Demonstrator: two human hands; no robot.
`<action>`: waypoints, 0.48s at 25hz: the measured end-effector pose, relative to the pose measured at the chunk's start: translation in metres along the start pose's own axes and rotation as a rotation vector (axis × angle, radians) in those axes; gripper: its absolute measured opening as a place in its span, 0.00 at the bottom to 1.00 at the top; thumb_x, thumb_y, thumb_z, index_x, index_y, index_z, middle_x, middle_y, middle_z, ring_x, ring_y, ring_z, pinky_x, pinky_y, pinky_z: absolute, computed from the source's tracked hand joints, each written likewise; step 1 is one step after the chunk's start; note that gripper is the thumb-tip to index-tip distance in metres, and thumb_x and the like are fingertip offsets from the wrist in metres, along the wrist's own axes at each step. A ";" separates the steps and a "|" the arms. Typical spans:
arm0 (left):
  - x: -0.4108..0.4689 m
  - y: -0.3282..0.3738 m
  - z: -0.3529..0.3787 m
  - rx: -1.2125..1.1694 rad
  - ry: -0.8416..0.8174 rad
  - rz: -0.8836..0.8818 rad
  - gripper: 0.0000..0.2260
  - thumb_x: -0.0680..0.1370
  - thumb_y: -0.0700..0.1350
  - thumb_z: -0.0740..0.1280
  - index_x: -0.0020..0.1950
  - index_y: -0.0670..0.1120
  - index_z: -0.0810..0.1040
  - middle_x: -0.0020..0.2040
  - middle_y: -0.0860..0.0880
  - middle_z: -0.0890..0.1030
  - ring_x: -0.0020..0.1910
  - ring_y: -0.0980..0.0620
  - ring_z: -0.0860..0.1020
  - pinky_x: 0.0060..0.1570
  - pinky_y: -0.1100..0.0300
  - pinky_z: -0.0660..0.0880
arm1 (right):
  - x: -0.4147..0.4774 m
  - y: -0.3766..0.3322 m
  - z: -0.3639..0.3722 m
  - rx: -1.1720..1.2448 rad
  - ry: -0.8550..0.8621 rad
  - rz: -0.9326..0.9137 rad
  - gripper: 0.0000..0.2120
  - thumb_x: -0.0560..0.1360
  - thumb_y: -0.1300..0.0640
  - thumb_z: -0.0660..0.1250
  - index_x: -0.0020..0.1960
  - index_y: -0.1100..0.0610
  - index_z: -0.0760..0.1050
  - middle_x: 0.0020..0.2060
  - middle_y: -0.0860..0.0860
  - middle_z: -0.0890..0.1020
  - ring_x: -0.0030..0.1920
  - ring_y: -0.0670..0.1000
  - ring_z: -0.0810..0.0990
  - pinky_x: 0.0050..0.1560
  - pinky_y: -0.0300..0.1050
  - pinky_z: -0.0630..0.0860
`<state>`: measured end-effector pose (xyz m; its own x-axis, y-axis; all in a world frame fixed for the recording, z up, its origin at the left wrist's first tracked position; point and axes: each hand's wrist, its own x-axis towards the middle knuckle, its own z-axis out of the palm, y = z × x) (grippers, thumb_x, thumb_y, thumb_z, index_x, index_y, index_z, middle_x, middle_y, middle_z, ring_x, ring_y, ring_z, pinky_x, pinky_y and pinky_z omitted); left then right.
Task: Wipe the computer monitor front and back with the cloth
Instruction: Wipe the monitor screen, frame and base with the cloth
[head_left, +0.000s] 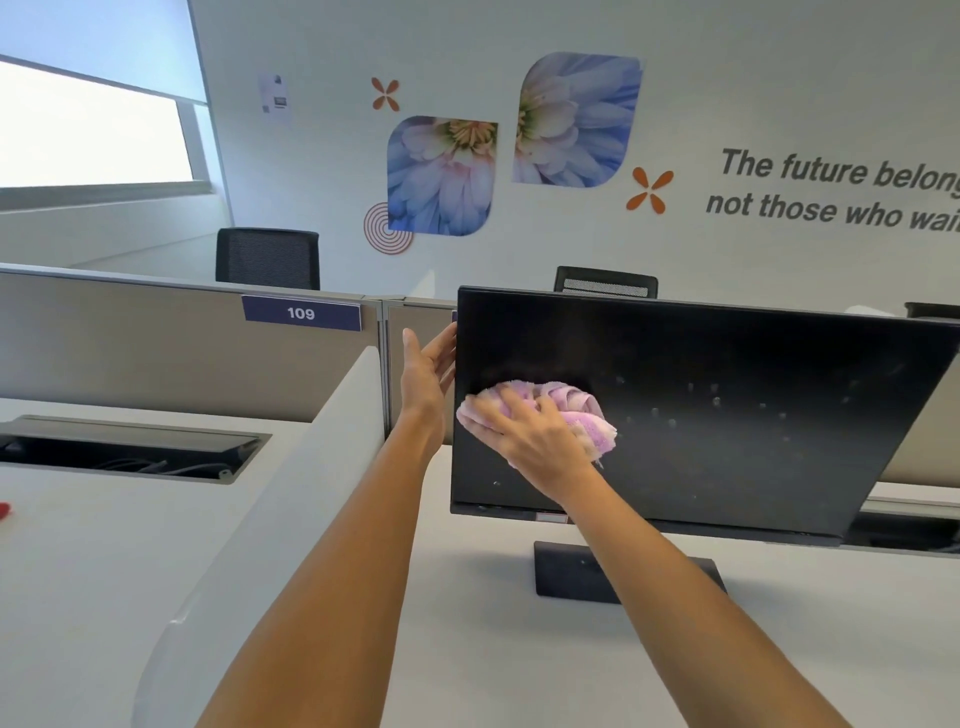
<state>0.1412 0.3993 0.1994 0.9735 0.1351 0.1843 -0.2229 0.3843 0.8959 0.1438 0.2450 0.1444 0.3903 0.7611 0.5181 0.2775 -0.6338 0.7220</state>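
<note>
- The monitor (727, 405) stands on its base (576, 571) on the desk (467, 649), just in front of the person. Its dark screen faces the camera and leans back a little, and its long axis runs left to right.
- The pink cloth (576, 410) lies bunched against the lower left part of the screen, close to the left edge.
- The right hand (530, 436) lies over the cloth, fingers spread and fairly flat. It presses the cloth to the glass rather than pinching it.
- Nearly all of the screen stretches away to the right of this hand. Pale specks dot the glass just past the cloth, so I judge the next stroke should run rightward along the long axis.
- The left hand (428, 369) is flat, fingers together, and touches the monitor's left edge, seemingly to steady it. It is nearer that edge and the back, while the right hand is nearer the unwiped glass.
- The left fingertips slip behind the bezel, so I cannot tell how far they reach.
- The monitor's back is wholly hidden, and its condition cannot be judged.
- The picture's right border cuts off the screen's right end, and the right forearm covers part of the base.
- A beige partition (182, 353) stands close behind the monitor, which may cramp reaching round to the back.
</note>
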 end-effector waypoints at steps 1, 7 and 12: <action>0.000 0.001 0.000 -0.003 -0.006 -0.002 0.30 0.81 0.59 0.38 0.66 0.47 0.73 0.61 0.50 0.77 0.63 0.52 0.74 0.67 0.57 0.64 | -0.001 0.005 -0.001 -0.007 -0.024 -0.035 0.35 0.65 0.55 0.76 0.70 0.51 0.67 0.65 0.52 0.71 0.59 0.58 0.74 0.44 0.53 0.80; 0.002 -0.001 0.001 -0.030 0.004 0.001 0.30 0.81 0.58 0.38 0.67 0.45 0.73 0.65 0.47 0.76 0.66 0.51 0.72 0.71 0.55 0.61 | 0.048 0.061 -0.031 -0.044 0.058 0.356 0.36 0.64 0.51 0.72 0.70 0.44 0.65 0.65 0.49 0.71 0.58 0.57 0.75 0.40 0.51 0.77; 0.001 -0.003 -0.002 -0.040 0.016 0.000 0.30 0.82 0.58 0.39 0.68 0.45 0.72 0.66 0.47 0.75 0.66 0.51 0.71 0.71 0.56 0.62 | 0.044 0.025 -0.018 -0.063 0.024 0.292 0.36 0.65 0.49 0.71 0.72 0.45 0.64 0.65 0.48 0.71 0.56 0.57 0.76 0.40 0.50 0.76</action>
<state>0.1427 0.4006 0.1962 0.9728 0.1491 0.1774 -0.2248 0.4201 0.8792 0.1524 0.2655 0.1937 0.4246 0.5511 0.7183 0.1015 -0.8174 0.5671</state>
